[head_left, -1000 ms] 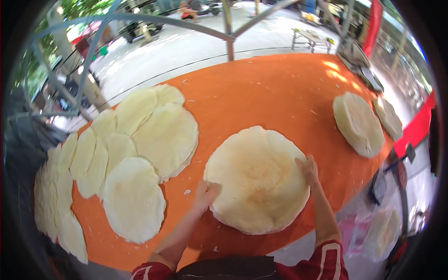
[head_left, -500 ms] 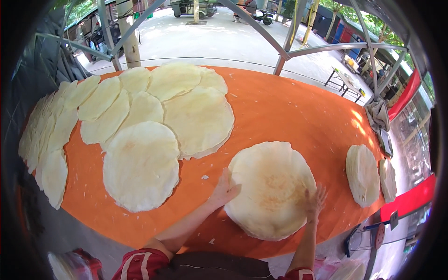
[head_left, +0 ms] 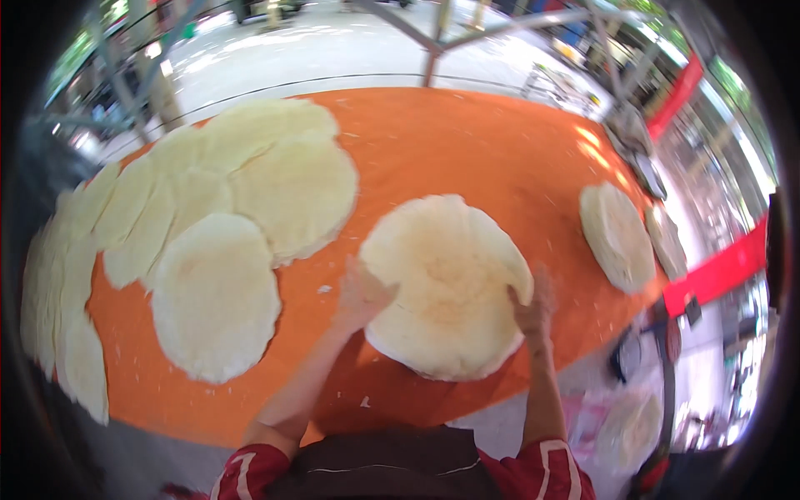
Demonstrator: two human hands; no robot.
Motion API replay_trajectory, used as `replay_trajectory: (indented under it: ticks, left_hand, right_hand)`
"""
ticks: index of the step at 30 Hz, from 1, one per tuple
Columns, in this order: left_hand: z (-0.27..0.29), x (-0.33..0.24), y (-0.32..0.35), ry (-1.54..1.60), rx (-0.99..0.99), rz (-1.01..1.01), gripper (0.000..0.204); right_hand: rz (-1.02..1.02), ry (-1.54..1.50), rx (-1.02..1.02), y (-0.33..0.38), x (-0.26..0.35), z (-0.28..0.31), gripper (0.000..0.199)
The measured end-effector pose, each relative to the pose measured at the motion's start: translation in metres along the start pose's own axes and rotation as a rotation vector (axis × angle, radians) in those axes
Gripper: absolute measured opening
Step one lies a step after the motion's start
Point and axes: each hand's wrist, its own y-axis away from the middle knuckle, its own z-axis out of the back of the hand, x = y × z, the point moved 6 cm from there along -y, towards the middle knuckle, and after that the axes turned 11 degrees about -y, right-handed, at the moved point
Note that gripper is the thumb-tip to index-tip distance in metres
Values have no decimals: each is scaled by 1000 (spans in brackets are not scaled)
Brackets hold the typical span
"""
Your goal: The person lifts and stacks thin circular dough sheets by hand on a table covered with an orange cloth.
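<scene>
A pale round flatbread stack (head_left: 446, 283), browned in spots on top, lies in front of me on an orange-covered table (head_left: 467, 142). At its left edge is my left hand (head_left: 362, 293), fingers stretched along the side and thumb over the rim. My right hand (head_left: 535, 307) cups the opposite edge the same way, thumb on the top sheet and fingers apart. Both hands are somewhat blurred, and neither is closed round the bread. To the left lies another round flatbread (head_left: 218, 296), partly over more overlapping flatbreads (head_left: 292, 196).
Folded-looking or tightly stacked flatbreads (head_left: 83, 333) line the table's left end. Two smaller stacks stand at the right, the nearer one (head_left: 617, 237) thicker. Metal framing (head_left: 517, 29) rises beyond the table's far edge. A red strip (head_left: 721, 267) hangs past the right end.
The view has shifted and tilted, so the table sits differently in the picture. My right hand's thumb has come over the stack's edge; my left hand stays at the left side.
</scene>
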Motion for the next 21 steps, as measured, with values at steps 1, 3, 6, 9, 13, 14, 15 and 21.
replay_trajectory:
  ticks: [1, 3, 6, 9, 13, 14, 15, 21]
  left_hand:
    - [-3, 10, 0, -17, 28, -32, 92]
    - [-24, 26, -4, 26, 22, -187, 83]
    - [-48, 16, -1, -65, -126, -270, 82]
    - [-43, 6, 8, 23, -2, -271, 83]
    - [-44, 18, 12, -112, -90, -418, 87]
    - [-45, 11, 15, -82, -70, -398, 88]
    - [-42, 7, 20, -61, -62, -361, 89]
    - [-3, -35, 16, -603, -90, -141, 88]
  right_hand:
    - [5, -42, 68, 10, 24, -9, 73]
    - [87, 148, 151, 33, 44, -27, 67]
    - [16, 141, 226, 47, 17, -36, 66]
    - [-214, -647, -1, 31, -29, 4, 67]
    - [-607, -1118, -169, 62, -43, 3, 66]
    - [-485, -825, -193, 73, -54, -18, 66]
    - [-357, -542, -191, 76, -47, -24, 67]
    - [-338, -369, -199, 69, -32, 8, 70]
